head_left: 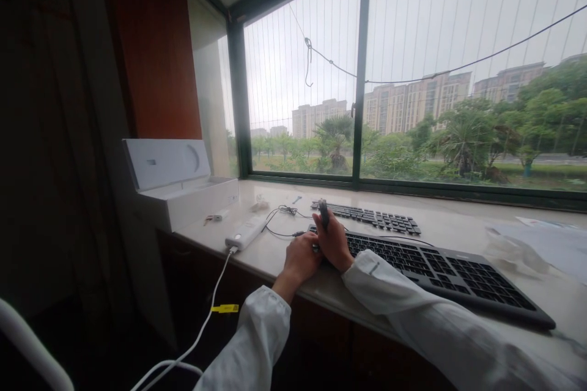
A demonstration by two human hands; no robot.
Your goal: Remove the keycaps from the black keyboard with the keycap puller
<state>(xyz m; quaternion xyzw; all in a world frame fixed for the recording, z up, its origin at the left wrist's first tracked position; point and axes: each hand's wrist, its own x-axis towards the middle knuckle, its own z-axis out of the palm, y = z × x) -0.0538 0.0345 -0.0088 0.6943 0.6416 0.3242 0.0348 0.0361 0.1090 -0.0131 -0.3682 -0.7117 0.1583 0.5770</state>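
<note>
A black keyboard [431, 269] lies at a slant along the sill's front, its key sockets bare over much of it. My right hand [336, 243] is closed round an upright tool with a dark handle [323, 214]; its working end is hidden, so its kind does not show. Against it, at the keyboard's left end, is my left hand [302, 256], fingers curled in. Whether those fingers hold something small or the keyboard's edge cannot be seen. Behind the keyboard, loose black keycaps [371, 217] lie in rows.
A white power strip [245, 232] with a white cord [215, 293] lies left of my hands. Near it are a coiled black cable [288, 211] and an opened white box [197, 198]. Clear plastic [518, 250] and paper [550, 244] lie on the right. A window [358, 146] stands behind.
</note>
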